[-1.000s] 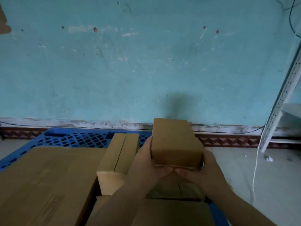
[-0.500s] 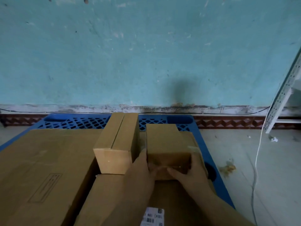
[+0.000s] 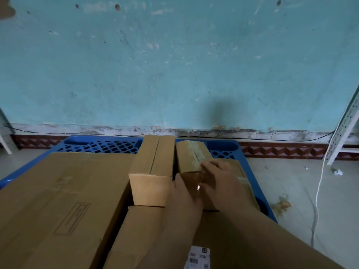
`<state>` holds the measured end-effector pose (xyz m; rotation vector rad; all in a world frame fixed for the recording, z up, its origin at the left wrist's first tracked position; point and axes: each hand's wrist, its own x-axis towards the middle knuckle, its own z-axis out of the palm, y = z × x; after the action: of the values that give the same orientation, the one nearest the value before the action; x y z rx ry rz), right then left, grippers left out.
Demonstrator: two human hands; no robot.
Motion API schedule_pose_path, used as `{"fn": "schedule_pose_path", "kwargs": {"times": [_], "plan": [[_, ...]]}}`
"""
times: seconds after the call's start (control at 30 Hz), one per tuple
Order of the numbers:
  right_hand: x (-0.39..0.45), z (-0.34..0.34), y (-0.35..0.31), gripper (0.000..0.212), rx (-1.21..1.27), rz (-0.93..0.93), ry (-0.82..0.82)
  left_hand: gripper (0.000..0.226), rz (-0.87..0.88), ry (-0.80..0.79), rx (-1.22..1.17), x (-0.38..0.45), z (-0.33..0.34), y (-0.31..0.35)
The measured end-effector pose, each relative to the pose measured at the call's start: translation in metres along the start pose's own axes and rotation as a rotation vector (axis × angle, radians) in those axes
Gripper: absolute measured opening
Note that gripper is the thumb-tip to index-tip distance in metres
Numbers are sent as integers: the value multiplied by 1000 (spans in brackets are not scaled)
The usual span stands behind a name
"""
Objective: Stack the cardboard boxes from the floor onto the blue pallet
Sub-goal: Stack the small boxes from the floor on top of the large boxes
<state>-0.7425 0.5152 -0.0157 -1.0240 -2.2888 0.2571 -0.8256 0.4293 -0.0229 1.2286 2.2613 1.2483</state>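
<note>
1. Nearest the camera, a flat carton with a printed label (image 3: 199, 258) forms the lower layer; both forearms reach out over it, so it serves as the base for what sits further on.
2. The left hand (image 3: 184, 193) lies against the near left corner of the small taped box (image 3: 191, 154), its thumb by the seam between that box and its neighbour, probably to push the two flush.
3. The right hand (image 3: 219, 177) rests on the small taped box's top and near right edge, fingers spread and loose rather than wrapped. Neither hand looks clamped on it; they press and steady. Whether the palms bear any weight I cannot tell, as the near face is hidden behind them.
4. The small taped box appears set down on the lower cartons, just beside the upright box (image 3: 152, 169), which keeps the row tight.
5. To the left, the large flat box (image 3: 58, 200) fills most of the deck.
6. Beyond, bare grid of the blue pallet (image 3: 108, 145) shows against the wall (image 3: 174, 65), leaving room behind the row.
</note>
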Motion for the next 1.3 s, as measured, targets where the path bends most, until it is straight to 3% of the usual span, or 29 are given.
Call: {"fn": "schedule_pose_path", "kwargs": {"times": [0.1,0.13,0.27,0.37,0.5,0.6,0.7,0.8,0.87,1.03,1.17,1.3], "plan": [[-3,11,1,85,256,311,-66,65,34,100,-40,1,-8,-4],[-4,16,2,83,354,384,-104,66,63,117,-40,0,-10,-6],[-4,31,1,29,415,400,-177,60,124,95,-57,-7,-20,-16],[2,34,-5,28,409,410,-165,52,153,98,-35,-13,-33,-26],[7,35,-14,44,289,426,-142,33,138,141,-13,-20,-60,-39],[1,37,-24,65,346,462,-123,28,121,240,25,-28,-84,-55],[-3,33,-46,104,274,362,18,27,78,301,18,-41,-112,-71],[-8,15,-89,97,201,98,166,23,52,348,5,-58,-148,-80],[-16,4,-134,89,247,-98,180,23,53,394,-6,-74,-177,-82],[-83,10,-254,80,356,-587,-96,27,-39,544,29,-144,-262,-104],[-177,43,-311,71,518,-718,-513,30,-190,634,94,-235,-303,-142],[-295,69,-336,86,493,-694,-928,28,-460,703,104,-367,-312,-183]]}}
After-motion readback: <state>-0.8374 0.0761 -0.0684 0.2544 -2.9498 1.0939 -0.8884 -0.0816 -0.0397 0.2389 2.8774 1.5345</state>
